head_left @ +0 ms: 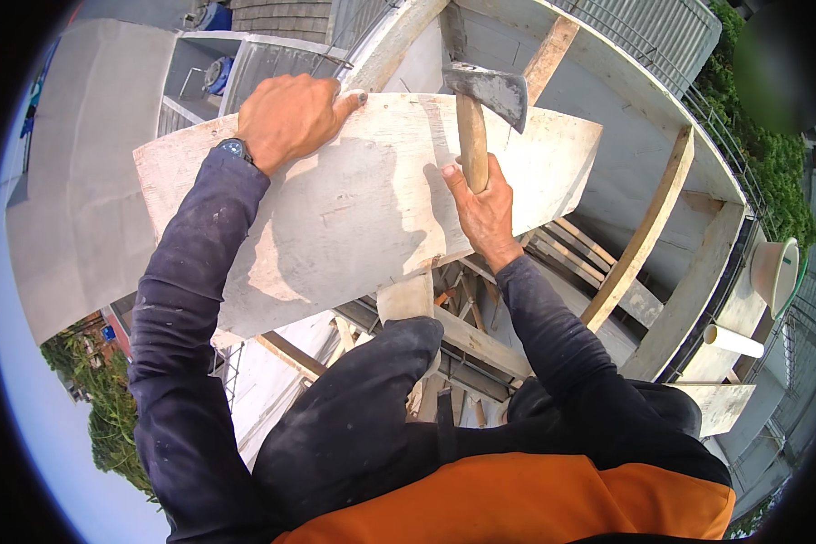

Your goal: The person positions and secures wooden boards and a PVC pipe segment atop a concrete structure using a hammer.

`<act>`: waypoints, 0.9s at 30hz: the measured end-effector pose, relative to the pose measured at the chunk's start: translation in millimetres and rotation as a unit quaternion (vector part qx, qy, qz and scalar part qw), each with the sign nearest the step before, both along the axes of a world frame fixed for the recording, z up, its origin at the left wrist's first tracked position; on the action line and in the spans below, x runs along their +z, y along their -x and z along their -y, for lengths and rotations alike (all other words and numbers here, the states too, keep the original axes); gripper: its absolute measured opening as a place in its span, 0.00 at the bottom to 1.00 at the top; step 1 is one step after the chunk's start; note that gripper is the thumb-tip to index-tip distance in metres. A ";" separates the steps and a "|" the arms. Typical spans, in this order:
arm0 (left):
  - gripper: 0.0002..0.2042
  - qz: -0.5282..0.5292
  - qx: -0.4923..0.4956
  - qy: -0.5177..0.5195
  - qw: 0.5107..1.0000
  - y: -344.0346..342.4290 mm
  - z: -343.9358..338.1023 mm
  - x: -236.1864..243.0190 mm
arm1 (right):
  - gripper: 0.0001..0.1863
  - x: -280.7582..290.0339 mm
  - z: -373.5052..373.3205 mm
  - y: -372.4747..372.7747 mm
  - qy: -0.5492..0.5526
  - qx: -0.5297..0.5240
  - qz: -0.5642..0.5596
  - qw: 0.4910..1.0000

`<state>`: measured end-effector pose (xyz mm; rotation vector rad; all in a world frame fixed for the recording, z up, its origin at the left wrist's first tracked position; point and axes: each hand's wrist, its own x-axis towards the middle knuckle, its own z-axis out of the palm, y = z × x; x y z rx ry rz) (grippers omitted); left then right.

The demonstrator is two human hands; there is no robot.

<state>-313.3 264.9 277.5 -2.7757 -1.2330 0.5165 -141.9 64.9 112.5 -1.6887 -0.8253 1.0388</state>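
Note:
A pale, worn plywood board (344, 218) lies tilted before me, with shadows across its face. My left hand (292, 120) is closed over its far edge, the thumb stretched along that edge and the fingertips hidden. In my right hand (486, 210) is a hatchet, its short wooden handle (472, 136) gripped low. The dark, scuffed metal head (491, 89) is above the board's far edge, its blade pointing right. Whether the hatchet touches the board I cannot tell. A thin nail (529, 125) seems to stick up near the board's right part.
Below my legs are wooden beams and a deep gap with loose timber. Curved wooden braces (646, 231) span a concrete-walled channel to the right. A white bucket (774, 276) and a white pipe (733, 341) sit at the far right. Roofs lie far below.

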 end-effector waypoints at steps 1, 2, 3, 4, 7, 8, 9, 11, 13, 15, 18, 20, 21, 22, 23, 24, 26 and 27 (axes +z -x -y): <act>0.28 0.000 -0.009 -0.008 1.000 -0.5 -1.9 -0.8 | 0.32 0.3 5.1 4.2 0.012 0.032 0.012 0.999; 0.28 0.009 -0.013 -0.006 1.000 0.8 -3.6 -3.0 | 0.32 -3.6 8.7 10.4 0.010 0.029 0.004 1.000; 0.29 0.018 -0.016 -0.007 1.000 2.0 -5.1 -4.4 | 0.33 -7.4 9.3 16.9 0.005 0.027 -0.004 1.000; 0.30 0.027 -0.018 -0.007 0.999 3.3 -7.3 -5.5 | 0.33 -11.2 8.4 20.3 0.000 0.026 -0.012 1.000; 0.30 0.021 -0.010 -0.010 1.000 4.8 -13.1 -9.8 | 0.34 -21.3 9.0 24.8 0.045 0.033 -0.005 0.998; 0.30 0.023 -0.012 -0.010 1.000 6.1 -13.1 -11.3 | 0.34 -25.8 12.7 25.8 0.032 0.019 -0.024 0.999; 0.30 0.024 -0.012 -0.010 1.000 8.9 -12.6 -13.0 | 0.34 -27.8 17.8 26.1 0.018 0.007 -0.044 0.999; 0.30 0.028 -0.011 -0.014 0.999 14.0 -13.2 -16.5 | 0.35 -31.6 27.2 30.7 -0.022 -0.021 -0.071 0.997; 0.30 0.038 -0.015 -0.025 0.999 11.1 -19.9 -16.7 | 0.37 -17.4 26.8 33.3 -0.080 -0.057 -0.082 0.992; 0.30 0.035 -0.004 -0.013 0.999 7.0 -20.2 -19.2 | 0.35 -32.7 16.7 34.4 -0.022 -0.021 -0.037 0.999; 0.30 0.043 -0.018 -0.033 0.998 7.3 -21.6 -14.8 | 0.31 -14.0 3.1 24.3 0.044 0.017 -0.053 0.997; 0.30 0.040 -0.019 -0.026 0.999 13.6 -18.9 -17.0 | 0.32 -4.3 10.4 29.2 -0.016 -0.026 -0.062 0.998; 0.30 0.035 -0.014 -0.016 0.999 12.5 -21.1 -14.9 | 0.32 0.5 11.4 29.2 -0.051 -0.051 -0.063 0.995; 0.30 0.029 -0.009 -0.006 1.000 11.2 -23.0 -13.3 | 0.32 -1.9 16.1 32.2 -0.085 -0.070 -0.096 0.989; 0.30 0.036 -0.019 -0.011 0.999 8.7 -24.8 -12.5 | 0.32 -12.5 14.5 36.4 -0.062 -0.055 -0.064 0.994; 0.30 0.040 -0.029 -0.017 0.999 6.2 -26.2 -12.7 | 0.32 -25.7 12.9 42.2 -0.039 -0.041 -0.036 0.998; 0.30 0.038 -0.036 -0.015 0.999 -0.9 -25.3 -15.2 | 0.32 -35.3 1.5 37.7 0.032 0.026 0.021 0.999; 0.30 0.027 -0.029 -0.010 0.999 -2.7 -22.6 -15.0 | 0.32 -30.5 -2.1 32.8 0.022 0.013 -0.001 1.000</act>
